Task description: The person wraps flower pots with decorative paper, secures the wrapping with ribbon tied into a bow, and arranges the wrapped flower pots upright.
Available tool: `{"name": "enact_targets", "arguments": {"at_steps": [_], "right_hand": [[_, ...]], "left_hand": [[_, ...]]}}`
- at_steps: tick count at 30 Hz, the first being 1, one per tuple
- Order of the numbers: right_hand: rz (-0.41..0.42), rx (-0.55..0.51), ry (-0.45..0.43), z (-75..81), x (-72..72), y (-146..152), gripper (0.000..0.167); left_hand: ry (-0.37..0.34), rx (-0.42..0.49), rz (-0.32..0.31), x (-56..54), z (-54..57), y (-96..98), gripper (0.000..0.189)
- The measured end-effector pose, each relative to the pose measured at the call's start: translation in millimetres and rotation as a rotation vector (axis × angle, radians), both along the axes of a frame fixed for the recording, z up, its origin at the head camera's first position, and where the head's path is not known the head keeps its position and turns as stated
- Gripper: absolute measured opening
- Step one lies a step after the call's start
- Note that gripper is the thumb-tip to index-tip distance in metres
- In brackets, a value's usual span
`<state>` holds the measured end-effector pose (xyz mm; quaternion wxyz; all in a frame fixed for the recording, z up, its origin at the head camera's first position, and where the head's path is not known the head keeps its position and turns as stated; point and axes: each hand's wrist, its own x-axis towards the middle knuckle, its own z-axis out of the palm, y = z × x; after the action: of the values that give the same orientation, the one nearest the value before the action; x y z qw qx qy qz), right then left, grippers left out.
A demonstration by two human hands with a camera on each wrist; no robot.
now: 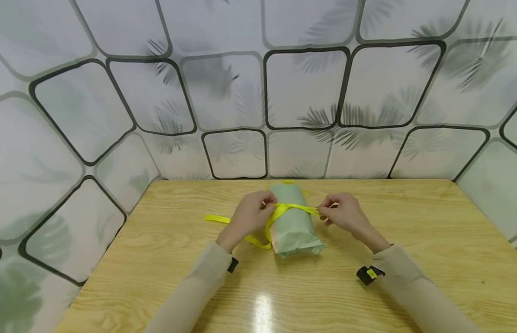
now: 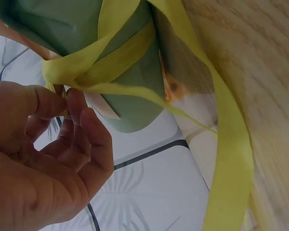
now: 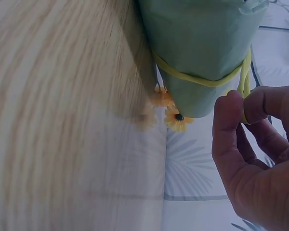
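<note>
A bundle wrapped in pale green paper [image 1: 295, 226] lies on the table, with a yellow ribbon [image 1: 292, 206] around its middle, crossing on top. On the bundle's left side my left hand [image 1: 251, 213] pinches the ribbon between thumb and forefinger. My right hand [image 1: 343, 212], to the right of the bundle, pinches another part of the ribbon, drawn out sideways. Orange-yellow flowers [image 3: 176, 118] poke out at the far end in the right wrist view. One long ribbon tail [image 2: 226, 125] hangs loose in the left wrist view.
The light wooden table [image 1: 166, 259] has a glossy surface. A patterned cloth wall [image 1: 304, 92] rises behind its far edge and along both sides. A loose ribbon end [image 1: 216, 218] lies left of the left hand. Each sleeve carries a dark wrist device [image 1: 368, 274].
</note>
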<state>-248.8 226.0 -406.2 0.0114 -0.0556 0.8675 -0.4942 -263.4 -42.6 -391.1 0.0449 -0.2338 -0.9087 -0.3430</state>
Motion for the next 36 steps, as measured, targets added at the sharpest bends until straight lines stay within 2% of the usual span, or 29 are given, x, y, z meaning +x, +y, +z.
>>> {"name": "enact_targets", "arguments": {"at_steps": [4, 9, 14, 17, 21, 26, 30, 32, 36], "right_hand": [[0.006, -0.002, -0.01, -2.0, -0.5, 3, 0.014], [0.021, -0.009, -0.032, -1.1, 2.3, 6, 0.014], [0.027, -0.029, -0.064, -1.2, 5.7, 9, 0.014], [0.031, -0.04, -0.083, -4.1, 6.1, 10, 0.013], [0.03, -0.04, -0.102, -5.7, 6.6, 11, 0.014], [0.032, -0.036, -0.108, -5.7, 7.5, 11, 0.014], [0.029, -0.023, -0.104, -7.8, 7.3, 11, 0.014], [0.031, -0.018, -0.107, -9.1, 7.1, 12, 0.014], [0.038, -0.019, -0.117, -11.0, 6.6, 13, 0.014]], "left_hand": [[0.063, -0.065, -0.045, -4.3, -1.9, 3.6, 0.025], [0.046, -0.016, -0.108, -13.1, -7.0, 4.9, 0.028], [-0.144, 0.109, -0.117, -21.1, -9.5, 2.6, 0.032], [-0.286, 0.182, -0.087, -21.0, -6.5, 2.4, 0.032], [-0.43, 0.268, -0.025, -20.5, -3.8, 3.5, 0.031], [-0.528, 0.344, 0.042, -21.0, 0.0, 4.3, 0.031], [-0.552, 0.381, 0.039, -20.7, 0.8, 1.3, 0.031], [-0.531, 0.386, 0.034, -20.1, -0.1, -0.7, 0.03], [-0.377, 0.316, 0.007, -17.7, -1.8, -1.8, 0.024]]}}
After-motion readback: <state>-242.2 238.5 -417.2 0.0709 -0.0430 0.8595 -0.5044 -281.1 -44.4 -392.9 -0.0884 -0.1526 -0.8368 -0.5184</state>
